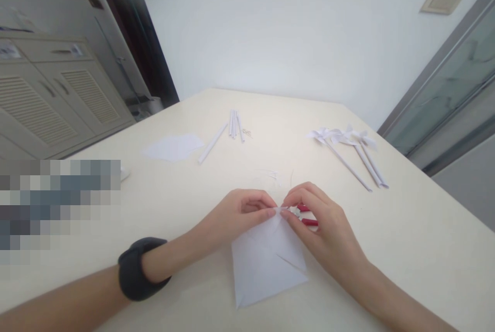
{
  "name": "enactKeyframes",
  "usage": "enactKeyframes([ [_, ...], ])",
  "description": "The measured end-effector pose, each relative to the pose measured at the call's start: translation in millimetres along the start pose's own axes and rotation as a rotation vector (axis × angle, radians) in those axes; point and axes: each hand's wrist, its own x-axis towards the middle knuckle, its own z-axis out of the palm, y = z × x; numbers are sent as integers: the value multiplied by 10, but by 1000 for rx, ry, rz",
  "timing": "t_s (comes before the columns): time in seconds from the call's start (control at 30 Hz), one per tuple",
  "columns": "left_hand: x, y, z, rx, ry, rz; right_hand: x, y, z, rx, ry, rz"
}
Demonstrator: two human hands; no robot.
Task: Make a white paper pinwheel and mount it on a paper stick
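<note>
Big pale tbl [425,249] across the view, three pinwheels [348,137] lying off R. Slit paper sheet [266,265] front & ctr over tbl, top end at the fingertips. L hand [237,213], w/ black wristband [137,270], pinching that end b/w thumb & forefinger; R hand [323,221] right alongside, pinching it too. Red-handled pliers [310,222] partly hidden behind R hand, thin wires [273,173] just beyond.

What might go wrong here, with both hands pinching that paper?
The white paper has a slit reaching its right edge; an uneven pull between the left hand and right hand might tear it further. The red-handled tool sits close beside the right hand and could get bumped. The thin strands just beyond might be brushed aside.
</note>
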Motion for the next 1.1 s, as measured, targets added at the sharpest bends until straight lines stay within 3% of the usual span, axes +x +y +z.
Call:
enactKeyframes([
  [0.67,-61,104,37,-52,-48,-28,-33,6,32,19,224,-300],
  [1.1,-86,156,46,-78,-31,-6,-78,-18,-2,-36,217,-353],
])
